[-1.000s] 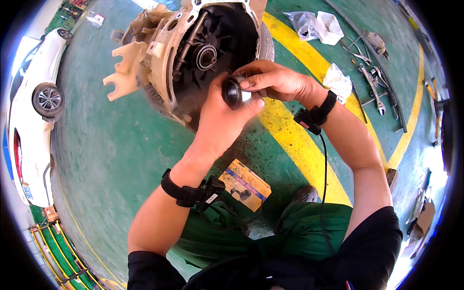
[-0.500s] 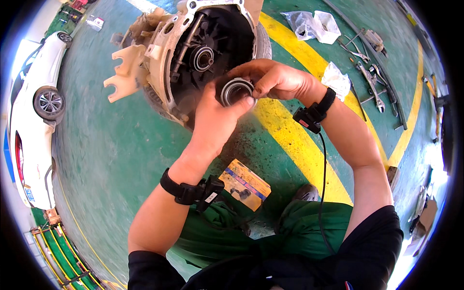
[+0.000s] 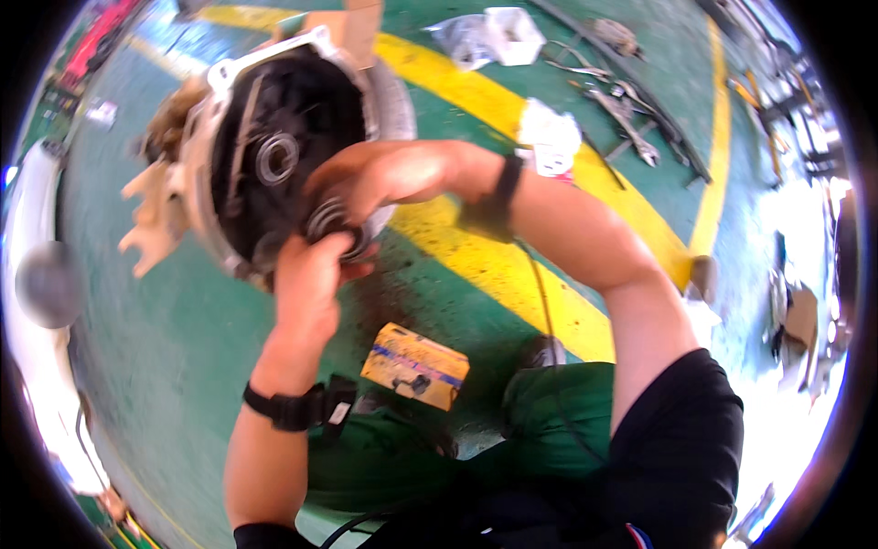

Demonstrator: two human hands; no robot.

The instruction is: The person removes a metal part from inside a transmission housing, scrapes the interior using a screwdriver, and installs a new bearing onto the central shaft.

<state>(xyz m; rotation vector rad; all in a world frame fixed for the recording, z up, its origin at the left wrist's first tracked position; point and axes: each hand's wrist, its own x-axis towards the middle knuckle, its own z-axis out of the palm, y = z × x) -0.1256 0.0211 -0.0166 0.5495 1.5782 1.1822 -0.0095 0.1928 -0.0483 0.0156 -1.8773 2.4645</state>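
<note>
My left hand (image 3: pixel 309 279) holds a ring-shaped metal bearing (image 3: pixel 326 220) from below, its thumb against the ring's lower edge. From above, my right hand (image 3: pixel 380 178) curls its fingers round the same bearing, partly hiding it. Motion blurs both hands and the bearing. They are at the lower right of the open mouth of a gearbox bell housing (image 3: pixel 197 169). Inside its dark cavity, a round collar (image 3: pixel 277 158) surrounds the shaft, with a slim metal rod (image 3: pixel 243 146) to its left.
A yellow box (image 3: pixel 416 366) lies on the green floor before my knees. Wrenches (image 3: pixel 626 123), a long dark bar (image 3: pixel 663 119), a white tub (image 3: pixel 514 37) and a clear plastic bag (image 3: pixel 462 41) lie to the right. A white car (image 3: pixel 37 366) stands at far left.
Both hands and the bearing have moved closer to the housing's opening, and the right hand has closed further over the bearing. The whole view has shifted, with the housing now further left.
</note>
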